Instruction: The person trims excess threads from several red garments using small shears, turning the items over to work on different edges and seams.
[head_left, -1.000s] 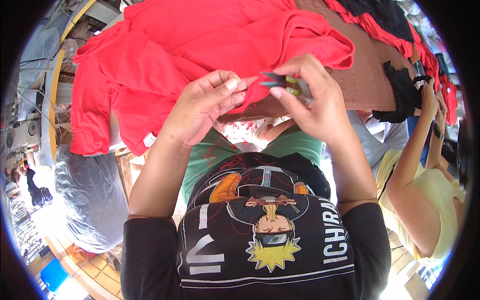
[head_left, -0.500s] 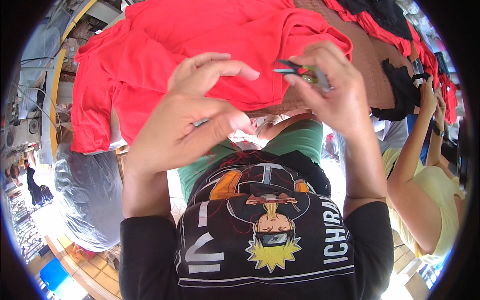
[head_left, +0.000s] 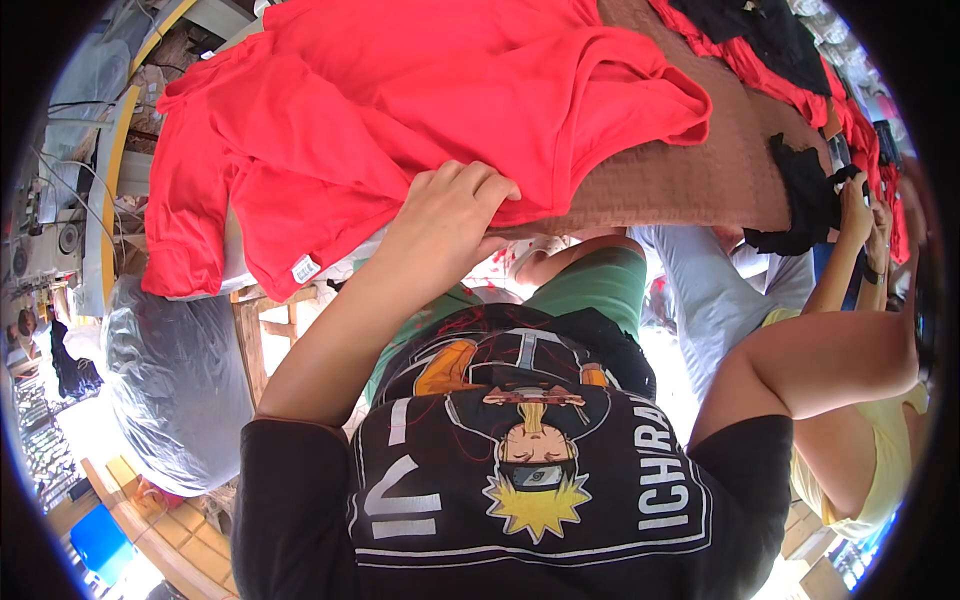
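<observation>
A large red garment (head_left: 400, 95) lies spread over the brown-covered table (head_left: 690, 190) in front of me. My left hand (head_left: 455, 205) is closed on its near edge, fingers on top of the cloth and thumb below. A white label (head_left: 305, 268) shows at the garment's lower left corner. My right arm (head_left: 820, 365) reaches out to the right and bends up along the rim of the picture. The right hand itself is out of sight, and so are the thread snips it held.
At the right, a co-worker in a yellow top (head_left: 875, 470) handles black cloth (head_left: 795, 190) at the table's side. More red and black garments (head_left: 770, 50) lie at the far right. A plastic-wrapped bundle (head_left: 175, 385) stands at the left, beside a yellow-edged frame (head_left: 118, 190).
My right hand, holding small thread snips, has swung away right and out of view. My left hand, earlier open in the air, has come down and taken hold of the red garment's edge.
</observation>
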